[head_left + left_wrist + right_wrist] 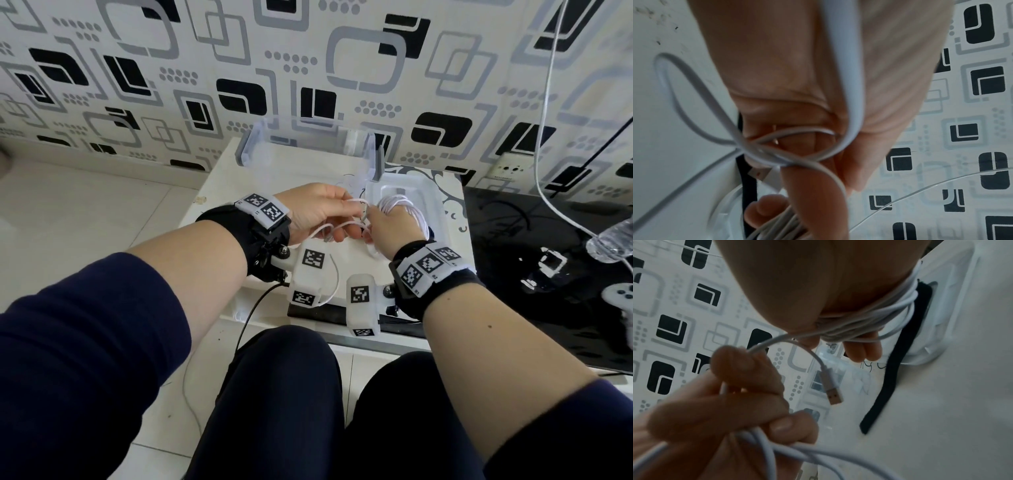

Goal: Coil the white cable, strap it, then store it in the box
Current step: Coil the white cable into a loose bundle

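Observation:
The white cable (401,205) is wound in several turns round the fingers of my right hand (390,226), above the small white table (260,192). My left hand (322,212) grips the loose strands just to the left, fingers curled round them (735,394). The free end with its USB plug (833,391) hangs between the two hands. A black strap (898,356) lies flat on the table under my right hand, its far end over a white lid (953,305). The clear box (250,147) stands open at the back of the table by the wall.
A black glossy surface (513,246) adjoins the table on the right, with a water bottle (609,243) and a white game controller (620,301) on it. Another thin white cord (544,102) hangs down the patterned wall. My knees are below the table's front edge.

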